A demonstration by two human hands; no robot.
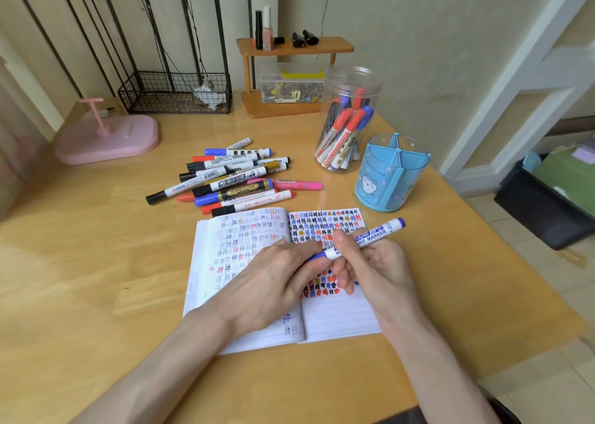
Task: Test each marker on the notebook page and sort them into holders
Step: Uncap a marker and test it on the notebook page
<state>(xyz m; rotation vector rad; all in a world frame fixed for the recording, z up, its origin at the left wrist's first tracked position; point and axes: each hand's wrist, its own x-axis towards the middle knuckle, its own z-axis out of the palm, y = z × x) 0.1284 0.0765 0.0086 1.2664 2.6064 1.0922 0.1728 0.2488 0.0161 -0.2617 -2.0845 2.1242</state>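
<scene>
Head view: I note right hand [376,262] clamped round blue whiteboard marker [370,235], left hand [270,275] pinching cap [317,256]; jerky pull risks smearing notebook [338,317].

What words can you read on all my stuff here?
"ARD MARKER": blue marker in the right hand; fingers hide the rest.
Marker pile, jar markers, blue holder: print too small or blurred to read.
Notebook: only coloured test scribbles, no words.
</scene>
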